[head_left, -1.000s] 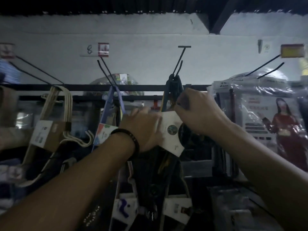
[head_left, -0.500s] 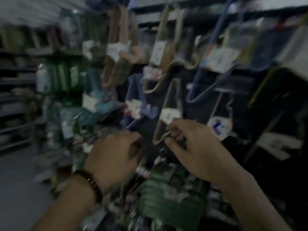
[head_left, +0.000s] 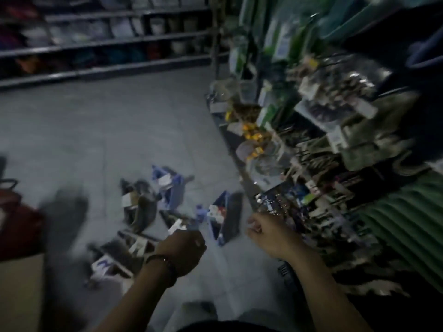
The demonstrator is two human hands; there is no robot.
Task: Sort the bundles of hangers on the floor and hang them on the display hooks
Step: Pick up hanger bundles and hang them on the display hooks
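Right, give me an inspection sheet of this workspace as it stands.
Surface: grey floor, dim, bare beyond the pile.
Job's things: hanger bundles lie loose on the floor, several blue, several dark, with white labels.
Clutter: dark blurred shape at left; red object at the left edge.
Grippers: left hand over the bundles, fingers curled, no clear grasp; right hand near the rack, apparently empty.
Cables: nothing seen.
Surroundings: display rack of packaged goods at right; shelving across the back.
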